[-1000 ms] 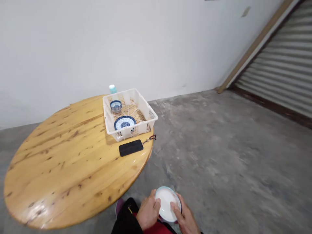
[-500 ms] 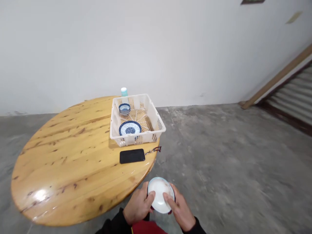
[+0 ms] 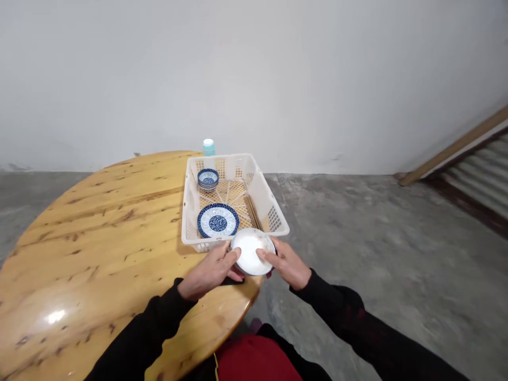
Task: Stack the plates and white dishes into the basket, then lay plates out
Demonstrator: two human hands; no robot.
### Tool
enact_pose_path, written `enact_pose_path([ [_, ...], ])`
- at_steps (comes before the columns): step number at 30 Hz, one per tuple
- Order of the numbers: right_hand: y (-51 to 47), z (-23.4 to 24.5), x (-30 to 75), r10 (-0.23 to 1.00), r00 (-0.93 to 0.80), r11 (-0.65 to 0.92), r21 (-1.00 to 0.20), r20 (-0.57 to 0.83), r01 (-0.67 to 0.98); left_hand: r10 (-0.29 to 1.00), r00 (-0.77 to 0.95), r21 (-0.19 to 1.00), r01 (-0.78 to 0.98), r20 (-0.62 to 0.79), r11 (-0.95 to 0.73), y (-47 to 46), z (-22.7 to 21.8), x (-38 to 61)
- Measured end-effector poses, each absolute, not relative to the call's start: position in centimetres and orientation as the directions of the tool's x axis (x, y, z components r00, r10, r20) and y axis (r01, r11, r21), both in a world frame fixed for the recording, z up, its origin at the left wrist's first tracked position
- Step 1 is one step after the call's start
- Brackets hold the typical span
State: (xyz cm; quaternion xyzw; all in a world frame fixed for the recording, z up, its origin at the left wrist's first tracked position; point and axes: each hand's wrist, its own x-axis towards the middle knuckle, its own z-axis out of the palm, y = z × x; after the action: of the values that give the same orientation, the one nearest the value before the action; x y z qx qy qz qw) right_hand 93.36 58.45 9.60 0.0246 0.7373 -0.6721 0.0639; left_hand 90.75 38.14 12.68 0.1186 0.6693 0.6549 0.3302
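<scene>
A small white plate (image 3: 251, 260) is gripped at both sides, its upper face towards me. My left hand (image 3: 212, 269) holds its left rim with the thumb on top, and my right hand (image 3: 286, 260) has the right rim the same way. A dark edge shows under the plate; what it is I cannot make out. Just beyond is a white plastic basket (image 3: 273, 206), its near rim partly covered by the plate. Inside it lie a blue-patterned plate (image 3: 218, 219), a stack of blue-patterned bowls (image 3: 208, 179) and several chopsticks (image 3: 253, 211).
The basket stands on a glossy wooden table (image 3: 99, 238). A black phone (image 3: 232, 282) is mostly hidden under my left hand. Behind the basket are light blue cups (image 3: 208, 147). Grey concrete floor (image 3: 377, 238) lies to the right, a white wall (image 3: 254, 79) beyond.
Both hands have carried the white plate forward from beside the table edge to the basket's near rim. The phone and its strap are now mostly covered.
</scene>
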Motion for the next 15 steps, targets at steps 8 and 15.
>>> enact_pose_path([
  [8,58.0,11.5,83.2,-0.148,-0.953,0.171,-0.956,-0.264,0.238,0.429,-0.825,0.929,-0.342,-0.368,0.14,38.3,13.3,82.5],
  [15,58.9,9.6,72.9,-0.207,-0.871,0.243,-0.886,-0.445,0.395,0.247,-0.85,0.883,-0.426,-0.465,0.196,40.9,10.2,74.4],
])
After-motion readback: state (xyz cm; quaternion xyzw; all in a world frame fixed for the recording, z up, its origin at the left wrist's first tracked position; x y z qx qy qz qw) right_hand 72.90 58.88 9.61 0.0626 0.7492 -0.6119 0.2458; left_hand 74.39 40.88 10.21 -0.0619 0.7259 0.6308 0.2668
